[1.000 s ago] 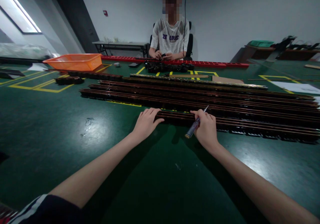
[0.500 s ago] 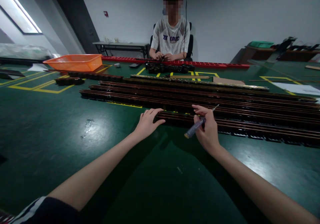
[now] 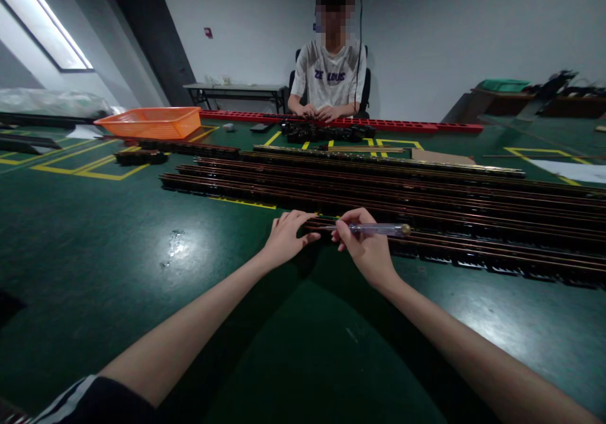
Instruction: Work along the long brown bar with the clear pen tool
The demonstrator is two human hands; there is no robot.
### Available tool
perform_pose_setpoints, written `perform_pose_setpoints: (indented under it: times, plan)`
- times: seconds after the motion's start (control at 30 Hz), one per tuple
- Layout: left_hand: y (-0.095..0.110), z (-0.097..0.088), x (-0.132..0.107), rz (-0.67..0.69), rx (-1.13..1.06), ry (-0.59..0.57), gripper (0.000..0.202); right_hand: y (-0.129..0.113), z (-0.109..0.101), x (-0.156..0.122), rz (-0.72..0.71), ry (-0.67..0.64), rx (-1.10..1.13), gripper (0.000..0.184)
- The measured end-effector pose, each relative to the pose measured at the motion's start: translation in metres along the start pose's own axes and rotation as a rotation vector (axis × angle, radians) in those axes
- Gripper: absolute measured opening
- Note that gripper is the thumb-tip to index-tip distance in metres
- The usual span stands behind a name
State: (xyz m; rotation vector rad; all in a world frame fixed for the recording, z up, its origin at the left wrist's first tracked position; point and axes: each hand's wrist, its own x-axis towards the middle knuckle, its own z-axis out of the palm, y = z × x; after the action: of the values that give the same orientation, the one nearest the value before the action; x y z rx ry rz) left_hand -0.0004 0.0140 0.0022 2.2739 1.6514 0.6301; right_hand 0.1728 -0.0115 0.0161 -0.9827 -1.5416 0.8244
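Note:
Several long dark brown rails (image 3: pixel 426 197) lie side by side across the green table (image 3: pixel 118 266). My left hand (image 3: pixel 286 238) rests on the left end of the nearest rail (image 3: pixel 473 247), fingers curled over it. My right hand (image 3: pixel 364 247) is closed on a clear-handled screwdriver (image 3: pixel 379 229), held level along that rail with its metal tip pointing left toward my left fingers and its brass cap to the right. Both hands are close together at the rail's end.
An orange basket (image 3: pixel 149 121) stands at the back left. A person in a white shirt (image 3: pixel 331 80) sits across the table, hands at a pile of black parts (image 3: pixel 324 132) by a long red strip (image 3: pixel 407 123). Yellow tape lines mark the table.
My right hand turned the screwdriver from pointing up and right to lying level with the tip to the left, and moved left toward my left hand. The left hand stayed on the rail end.

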Motion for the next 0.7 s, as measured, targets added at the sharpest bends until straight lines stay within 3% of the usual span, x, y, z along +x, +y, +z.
perform_pose_setpoints:
  times: [0.33,0.7]
  plan:
    - [-0.001,0.000,0.000,-0.010,-0.008,-0.004,0.038,0.006,0.007,0.003,0.054,0.091,0.046,0.024]
    - [-0.002,0.002,0.000,-0.001,-0.006,0.004,0.036,0.013,0.010,0.002,-0.001,0.060,0.013,0.021]
